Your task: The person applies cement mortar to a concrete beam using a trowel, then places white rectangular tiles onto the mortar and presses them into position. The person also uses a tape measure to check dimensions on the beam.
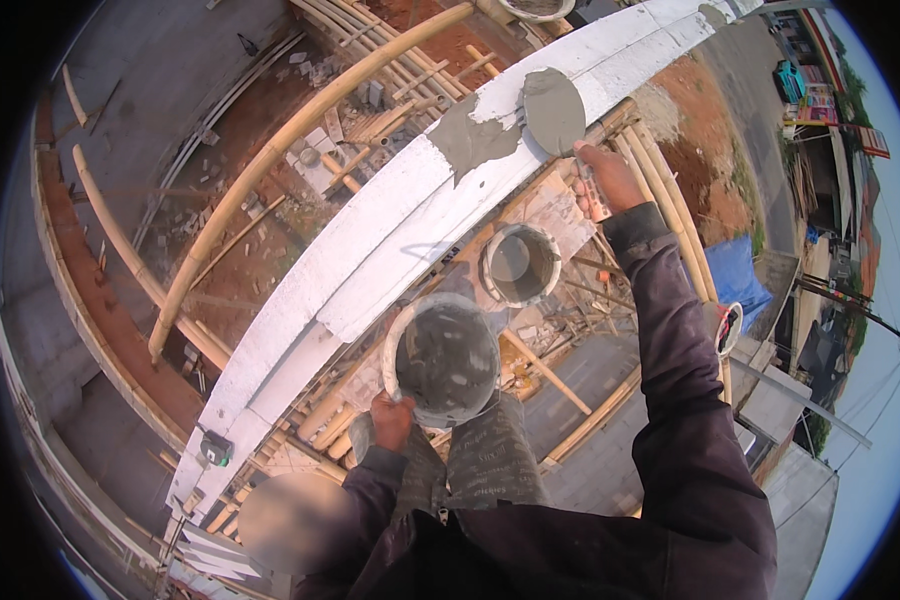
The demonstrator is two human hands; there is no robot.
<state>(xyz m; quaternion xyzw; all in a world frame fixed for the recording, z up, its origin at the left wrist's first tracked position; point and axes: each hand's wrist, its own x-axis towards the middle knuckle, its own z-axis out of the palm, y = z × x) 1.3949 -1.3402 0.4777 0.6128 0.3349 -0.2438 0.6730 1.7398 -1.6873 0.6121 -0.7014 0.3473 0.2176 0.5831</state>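
My right hand (610, 180) is closed round the handle of a trowel (553, 112), whose rounded blade is coated with grey mortar. The blade lies against the top of a long white block wall (370, 235). Just left of the blade, a patch of wet mortar (470, 138) is spread over the white surface with a ragged edge. Close to my body, my left hand (392, 420) grips the rim of a bucket (394, 345), its inside smeared with grey mortar. The fingers under that rim are partly hidden.
A smaller bucket (487, 268) with grey contents stands beyond the held one. Bamboo poles (670, 215) form scaffolding around me, with the ground far below. A small black-and-green tool (215, 447) rests on the wall at lower left. A blue tarp (738, 280) lies at right.
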